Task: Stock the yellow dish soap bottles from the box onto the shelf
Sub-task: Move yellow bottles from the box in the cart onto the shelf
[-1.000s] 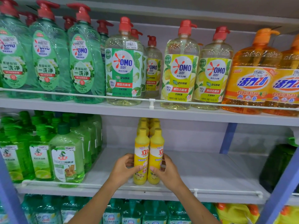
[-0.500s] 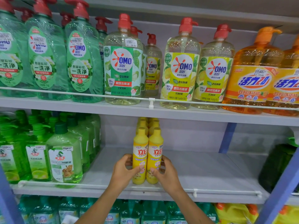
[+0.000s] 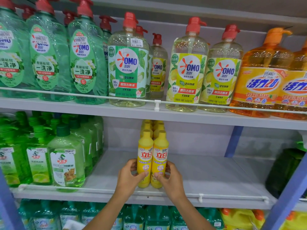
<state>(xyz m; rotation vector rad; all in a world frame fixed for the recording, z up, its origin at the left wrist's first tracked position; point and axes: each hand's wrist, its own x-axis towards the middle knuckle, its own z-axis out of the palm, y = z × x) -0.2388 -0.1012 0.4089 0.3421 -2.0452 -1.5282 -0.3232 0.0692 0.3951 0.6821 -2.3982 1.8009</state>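
Stocking under way on the middle shelf (image 3: 216, 178): at far left, green pump bottles (image 3: 66, 166) stand packed up to the white front rail (image 3: 99, 190). To their right, across a strip of grey shelf board, your left hand (image 3: 127, 176) clamps the lower body of the left yellow bottle (image 3: 144, 155), thumb across the label and fingers curled round its outer side. Touching it, the right yellow bottle (image 3: 160, 155) stands upright in your right hand (image 3: 171, 179), gripped the same way from the opposite flank. Both bottles rest base-down on the shelf just behind the rail, heading a double row of yellow caps (image 3: 150, 126) that runs back toward the rear wall. Further right, the shelf board carries on to a dark green jug (image 3: 284, 170) at the edge of view. The box is out of sight. By the look of it, you are at the placing step, squaring this pair into line at the front of the row. The next move likely calls for letting go with both hands without tipping the narrow bottles, then drawing back over the rail to fetch more. The stretch of board to the right suggests a good part of the job is yet to do, with a fresh row to start beside this one.
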